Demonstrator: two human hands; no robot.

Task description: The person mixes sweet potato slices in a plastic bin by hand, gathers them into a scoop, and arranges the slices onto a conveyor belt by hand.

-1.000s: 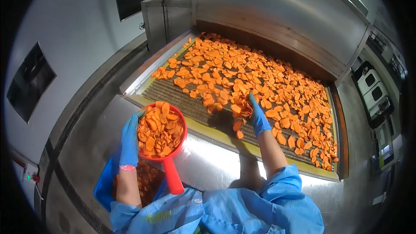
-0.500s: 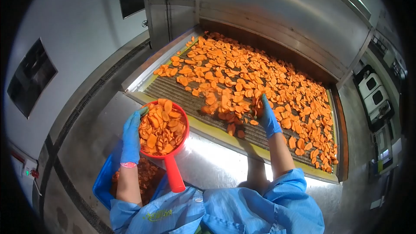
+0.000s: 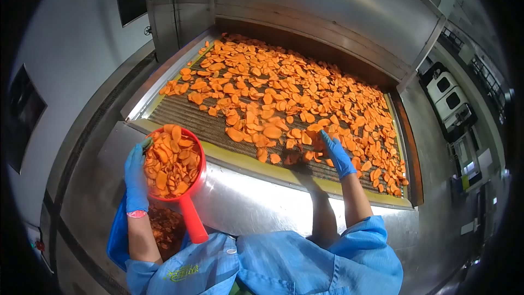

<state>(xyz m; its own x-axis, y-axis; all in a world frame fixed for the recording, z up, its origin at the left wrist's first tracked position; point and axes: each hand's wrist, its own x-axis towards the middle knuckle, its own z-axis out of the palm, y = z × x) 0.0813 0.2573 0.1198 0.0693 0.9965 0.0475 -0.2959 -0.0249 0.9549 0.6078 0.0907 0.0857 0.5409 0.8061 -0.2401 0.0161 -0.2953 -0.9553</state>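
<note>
My left hand (image 3: pixel 136 177), in a blue glove, grips the left side of a red long-handled scoop (image 3: pixel 192 221) with its fingers at the rim. Thin orange slices (image 3: pixel 172 164), resembling carrot or sweet potato, are heaped in the scoop. My right hand (image 3: pixel 338 155), also gloved in blue, is low over the front of a mesh belt (image 3: pixel 174 110), fingers stretched out. Blurred slices lie right beside its fingertips; whether they touch is hard to see. More orange slices (image 3: pixel 256 71) are spread across the belt in an uneven layer.
A blue crate (image 3: pixel 117 235) holding darker slices stands below my left forearm. The belt's yellow front edge (image 3: pixel 240 160) meets a sloping metal apron (image 3: pixel 256 191). Behind the belt rises a steel hood (image 3: pixel 327 16). White-and-black equipment (image 3: pixel 447 98) stands at the right.
The view has shifted, so the belt and scoop appear farther left. My right hand has moved slightly nearer the belt's front edge, and the slices beside it have shifted. My left hand keeps the scoop.
</note>
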